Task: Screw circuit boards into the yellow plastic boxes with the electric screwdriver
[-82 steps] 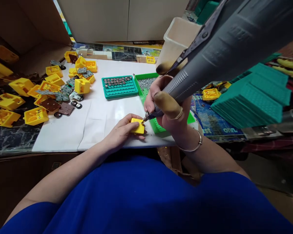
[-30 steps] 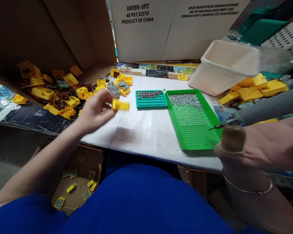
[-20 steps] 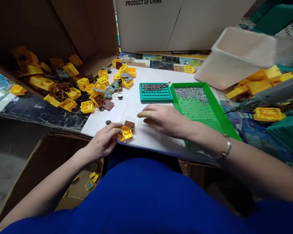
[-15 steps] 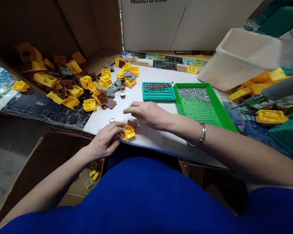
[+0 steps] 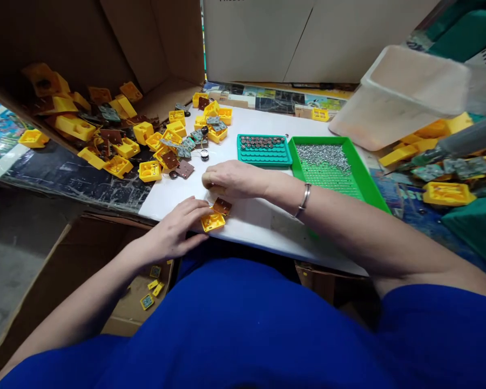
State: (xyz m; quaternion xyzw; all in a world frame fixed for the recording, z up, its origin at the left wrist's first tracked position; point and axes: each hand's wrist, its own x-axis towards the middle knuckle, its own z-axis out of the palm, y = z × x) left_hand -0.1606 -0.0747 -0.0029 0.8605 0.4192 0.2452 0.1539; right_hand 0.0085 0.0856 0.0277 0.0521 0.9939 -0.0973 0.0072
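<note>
A small open yellow plastic case (image 5: 213,222) lies near the front edge of the white board, with thin wires inside. My left hand (image 5: 178,229) steadies it at its left side, index finger at the back edge and thumb by the front corner. Against the back of the case leans a brown circuit board (image 5: 222,206). Just behind that, my right hand (image 5: 237,179) is bent down with its fingers pinched together. What they hold is hidden by the hand.
Yellow cases and circuit boards (image 5: 184,168) spill from a cardboard box (image 5: 178,65) on the left. A teal tray (image 5: 264,160) holds round metal parts. Beside it, a green tray (image 5: 366,186) contains many small screws. A screwdriver-like tool (image 5: 465,143) hangs at right, near a whitish bin (image 5: 405,97).
My right hand has moved slightly left and its fingers have closed downward. The round silver part beside my left hand no longer shows. The brown board now lies more exposed behind the case.
</note>
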